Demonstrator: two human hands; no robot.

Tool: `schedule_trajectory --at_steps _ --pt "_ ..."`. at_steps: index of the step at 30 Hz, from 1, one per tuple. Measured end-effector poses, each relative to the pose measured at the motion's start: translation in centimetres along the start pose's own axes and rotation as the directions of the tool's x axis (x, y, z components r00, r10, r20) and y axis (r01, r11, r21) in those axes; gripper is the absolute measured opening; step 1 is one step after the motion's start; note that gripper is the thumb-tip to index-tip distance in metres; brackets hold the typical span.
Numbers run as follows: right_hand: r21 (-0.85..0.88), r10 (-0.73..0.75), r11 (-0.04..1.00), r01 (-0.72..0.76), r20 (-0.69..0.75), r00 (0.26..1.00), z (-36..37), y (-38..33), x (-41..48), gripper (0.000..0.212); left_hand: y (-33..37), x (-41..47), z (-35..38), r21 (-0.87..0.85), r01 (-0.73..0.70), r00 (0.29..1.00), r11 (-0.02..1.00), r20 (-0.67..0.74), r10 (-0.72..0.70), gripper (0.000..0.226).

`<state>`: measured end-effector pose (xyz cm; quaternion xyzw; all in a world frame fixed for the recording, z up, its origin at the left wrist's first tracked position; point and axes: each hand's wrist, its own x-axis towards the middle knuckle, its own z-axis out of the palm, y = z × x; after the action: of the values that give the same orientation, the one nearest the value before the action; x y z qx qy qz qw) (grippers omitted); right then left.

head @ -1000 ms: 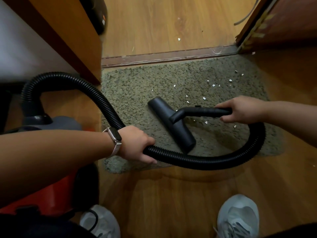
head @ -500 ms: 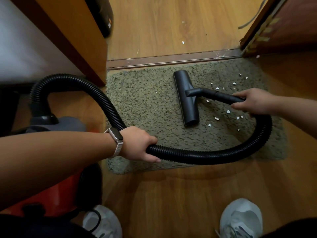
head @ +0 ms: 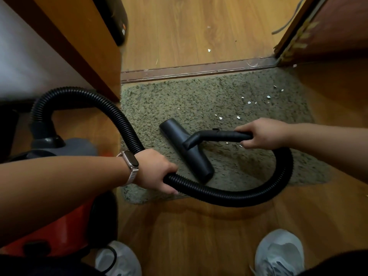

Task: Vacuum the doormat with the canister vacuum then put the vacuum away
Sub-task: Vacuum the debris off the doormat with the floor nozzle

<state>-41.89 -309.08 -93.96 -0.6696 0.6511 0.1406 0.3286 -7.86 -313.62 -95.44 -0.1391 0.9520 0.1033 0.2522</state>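
A grey-green shaggy doormat (head: 199, 100) lies on the wood floor before a door threshold. White paper bits (head: 249, 103) dot its right half. The black floor nozzle (head: 187, 152) rests slanted on the mat's near middle. My right hand (head: 262, 133) grips the black wand handle (head: 221, 135) joined to the nozzle. My left hand (head: 157, 170) holds the ribbed black hose (head: 229, 196), which loops round from the handle and arches up to the red and grey canister (head: 59, 226) at my left.
A wooden cabinet side (head: 85, 42) stands at the left; a dark door (head: 328, 26) and its frame stand at the right. The brown threshold strip (head: 199, 69) crosses behind the mat. My two grey shoes (head: 278, 253) are on the floor below.
The nozzle has been pulled back from the mat's far edge toward me and has turned slantwise. My right hand came nearer with it; my left hand stayed on the hose.
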Motion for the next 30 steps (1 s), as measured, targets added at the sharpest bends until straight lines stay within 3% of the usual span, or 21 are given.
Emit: schedule_trajectory --at_steps 3,12,23,30 --pt "0.005 0.022 1.000 -0.022 -0.003 1.000 -0.4 0.4 0.3 0.030 0.1 -0.5 0.1 -0.013 0.006 1.000 1.000 -0.011 -0.006 0.058" --pt "0.257 0.300 0.930 -0.262 -0.121 0.946 -2.2 5.1 0.5 0.040 -0.8 0.5 0.1 -0.094 0.044 0.994 0.995 -0.094 -0.053 0.070" --pt "0.226 0.239 0.953 -0.201 -0.155 0.959 -2.7 1.2 3.4 0.027 -2.9 -0.6 -0.5 -0.015 0.027 0.995 1.000 -0.091 -0.028 0.063" --pt "0.113 0.052 0.993 -0.039 -0.115 0.992 -3.2 -5.0 7.0 0.024 -3.6 -2.4 1.0 0.027 0.013 0.998 1.000 -0.060 -0.011 0.063"
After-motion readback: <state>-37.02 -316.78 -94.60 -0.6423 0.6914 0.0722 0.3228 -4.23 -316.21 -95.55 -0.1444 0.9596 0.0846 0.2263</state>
